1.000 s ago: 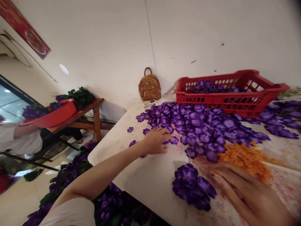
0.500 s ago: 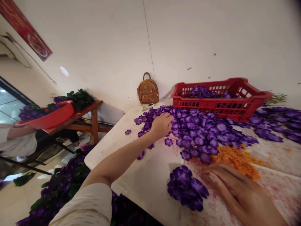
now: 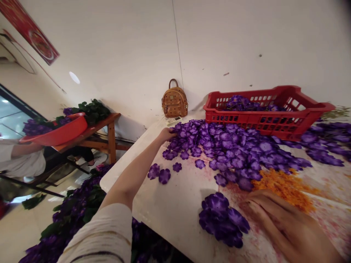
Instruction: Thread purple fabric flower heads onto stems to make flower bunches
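Left hand (image 3: pixel 166 134) at nine o'clock on flower pile (image 3: pixel 233 144); cannot tell if grasping; right hand (image 3: pixel 287 221) curled, grip unclear; flower cluster (image 3: pixel 221 217) at its nine o'clock.

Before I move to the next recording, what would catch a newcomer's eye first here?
The broad spread of purple flowers on the white table stands out most, with the left hand at its left end. Behind it sits a red crate, and a bright orange heap lies just beyond the right hand.
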A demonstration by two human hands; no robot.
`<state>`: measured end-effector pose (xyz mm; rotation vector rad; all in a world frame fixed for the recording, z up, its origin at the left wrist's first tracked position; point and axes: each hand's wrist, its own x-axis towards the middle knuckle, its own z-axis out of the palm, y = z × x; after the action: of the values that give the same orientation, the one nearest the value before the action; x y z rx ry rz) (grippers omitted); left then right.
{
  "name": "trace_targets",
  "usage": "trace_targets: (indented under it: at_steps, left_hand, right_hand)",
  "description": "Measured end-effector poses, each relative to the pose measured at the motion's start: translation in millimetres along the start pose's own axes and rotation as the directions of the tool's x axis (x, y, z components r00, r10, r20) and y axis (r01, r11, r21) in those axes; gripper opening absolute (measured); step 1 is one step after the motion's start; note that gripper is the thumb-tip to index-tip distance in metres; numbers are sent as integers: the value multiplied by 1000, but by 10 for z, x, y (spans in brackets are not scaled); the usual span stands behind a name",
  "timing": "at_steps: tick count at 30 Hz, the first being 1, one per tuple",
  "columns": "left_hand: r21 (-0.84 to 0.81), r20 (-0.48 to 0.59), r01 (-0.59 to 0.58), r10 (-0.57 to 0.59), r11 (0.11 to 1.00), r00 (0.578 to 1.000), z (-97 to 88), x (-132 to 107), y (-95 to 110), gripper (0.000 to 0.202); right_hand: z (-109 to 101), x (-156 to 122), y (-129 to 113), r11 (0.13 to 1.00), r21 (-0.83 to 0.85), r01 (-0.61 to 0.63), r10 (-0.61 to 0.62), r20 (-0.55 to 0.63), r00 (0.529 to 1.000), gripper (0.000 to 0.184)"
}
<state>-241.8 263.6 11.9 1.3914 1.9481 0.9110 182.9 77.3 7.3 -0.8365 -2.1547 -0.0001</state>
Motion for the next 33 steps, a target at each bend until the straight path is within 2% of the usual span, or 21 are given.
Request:
trace_targets:
  at_steps: [2,6,11,14,18,19,21,24,27,30,33]
  left_hand:
    - [-116,39,-20,24,993,999,18,-22,65,27]
    - [-316,149,-22,72,948,986,-160,-210,130,38]
    - [-593,315,161,43,789,948,-297,-401,173,24]
    - [-603,353,194,41,774,935,-304,-453,219,34]
    - [-558,394,139,114,818,912,-354,-529,268,50]
    - [-535,384,115,120,837,915,-373,-540,270,51]
    - [-417,300,42,94,908,949,-394,-531,256,50]
    - [-164,65,-20,31,986,997,-325,-424,220,42]
    - [-72,-79,-56,51,996,996,-120,-246,231,38]
    - [-52,-124,-132,125,990,984,98,-100,302,33]
    - [-55,-157,-208,197,977,968,181,-67,366,23]
  right_hand:
    - [12,-20,6,1000,3,-19,19,4,1000,37]
    - [57,-113,45,1000,-5,-30,30,28,999,37]
    - [94,-149,49,999,5,-39,39,50,998,35]
    - [68,-111,66,1000,3,0,0,71,997,36]
    - [40,-117,147,999,-14,39,-37,168,985,34]
    - [41,-131,167,999,-13,30,-27,183,983,34]
    - [52,-160,195,1000,-5,11,-10,196,981,33]
    - [75,-175,195,1000,16,-1,-2,194,981,33]
    - [87,-148,163,998,42,-47,37,211,977,33]
    - [73,-109,136,994,58,-92,76,240,968,30]
    - [39,-89,120,989,68,-129,112,216,970,31]
